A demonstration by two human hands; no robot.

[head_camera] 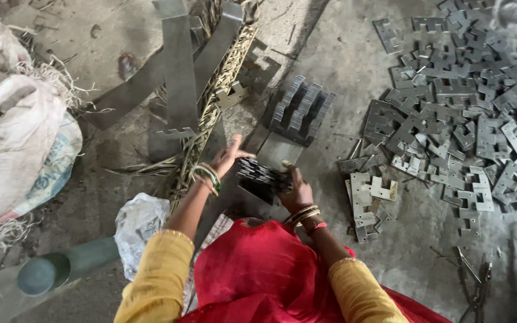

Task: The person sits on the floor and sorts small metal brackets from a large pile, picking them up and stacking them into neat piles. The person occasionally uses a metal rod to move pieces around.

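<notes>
A small stack of stamped grey metal plates (258, 174) stands on edge on the concrete floor in front of me. My right hand (295, 190) grips its right end. Fingers spread, my left hand (230, 156) hovers at the stack's left end, just touching or beside it; I cannot tell which. Both wrists carry bangles, and yellow sleeves and a red garment fill the bottom of the head view. Behind the stack a larger block of the same plates (301, 109) stands in neat rows.
A wide heap of loose notched plates (462, 107) covers the floor on the right. Long metal strips (181, 78) and punched scrap lie at the upper left. White sacks (13, 137) sit at far left, a plastic bag (139, 224) and a grey-green pipe (61, 269) near my left.
</notes>
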